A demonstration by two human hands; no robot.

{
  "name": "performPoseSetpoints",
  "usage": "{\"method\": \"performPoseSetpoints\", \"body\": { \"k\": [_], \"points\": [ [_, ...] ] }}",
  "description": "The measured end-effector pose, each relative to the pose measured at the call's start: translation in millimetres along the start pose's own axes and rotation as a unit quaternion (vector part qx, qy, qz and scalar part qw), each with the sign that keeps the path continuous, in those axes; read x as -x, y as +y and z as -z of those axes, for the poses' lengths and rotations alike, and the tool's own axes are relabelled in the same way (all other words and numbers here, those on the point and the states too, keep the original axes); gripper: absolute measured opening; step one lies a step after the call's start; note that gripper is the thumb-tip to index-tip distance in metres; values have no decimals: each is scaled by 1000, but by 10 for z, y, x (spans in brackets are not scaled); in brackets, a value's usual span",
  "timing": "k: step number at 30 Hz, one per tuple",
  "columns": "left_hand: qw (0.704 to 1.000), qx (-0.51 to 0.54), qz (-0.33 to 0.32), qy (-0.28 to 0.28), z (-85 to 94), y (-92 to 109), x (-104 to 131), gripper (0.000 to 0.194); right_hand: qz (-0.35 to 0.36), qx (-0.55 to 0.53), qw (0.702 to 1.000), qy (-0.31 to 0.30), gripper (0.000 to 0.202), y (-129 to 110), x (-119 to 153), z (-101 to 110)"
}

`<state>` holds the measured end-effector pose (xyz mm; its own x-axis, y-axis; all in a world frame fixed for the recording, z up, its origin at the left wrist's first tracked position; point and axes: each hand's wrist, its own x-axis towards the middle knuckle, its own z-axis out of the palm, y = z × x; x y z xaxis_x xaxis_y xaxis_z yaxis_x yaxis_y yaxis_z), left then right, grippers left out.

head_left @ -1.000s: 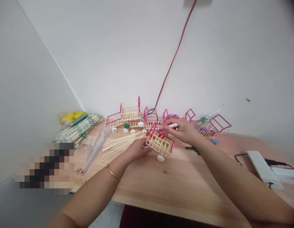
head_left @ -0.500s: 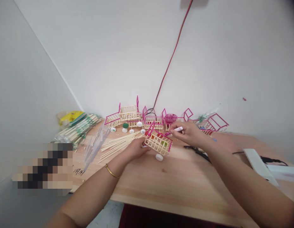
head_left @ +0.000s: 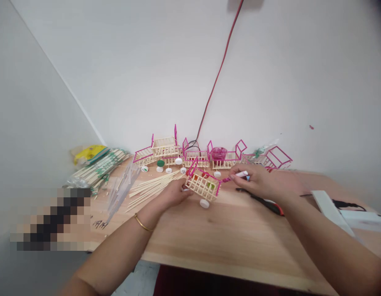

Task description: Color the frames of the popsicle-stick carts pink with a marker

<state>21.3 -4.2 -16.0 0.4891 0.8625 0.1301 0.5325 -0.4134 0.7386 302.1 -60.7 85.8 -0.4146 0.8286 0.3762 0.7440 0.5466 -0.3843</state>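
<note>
The left hand (head_left: 174,192) grips the stick cart (head_left: 202,186) on the bench (head_left: 227,234), while the right hand (head_left: 261,181), just beside, pinches a marker (head_left: 238,176) whose tip points leftward at the cart.

A light wooden table (head_left: 227,242) set into a white corner carries a row of small stick-built carts with pink frames (head_left: 190,154) along the wall, loose pale wooden sticks (head_left: 150,185), white bottle caps (head_left: 161,169), bundled wrapped chopsticks (head_left: 99,169) and red-handled pliers (head_left: 264,202).
</note>
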Motion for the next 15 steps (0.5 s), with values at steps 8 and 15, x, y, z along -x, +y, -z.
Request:
{"method": "performPoseSetpoints", "body": {
  "k": [8,15],
  "points": [
    [1000,-7,-5,5,0,-4,-2,28,-4,-5,1000,17,20,28,-170,-89],
    [1000,3,-5,4,-6,-15,-6,29,-8,-5,1000,28,20,53,-152,-103]
  ]
}}
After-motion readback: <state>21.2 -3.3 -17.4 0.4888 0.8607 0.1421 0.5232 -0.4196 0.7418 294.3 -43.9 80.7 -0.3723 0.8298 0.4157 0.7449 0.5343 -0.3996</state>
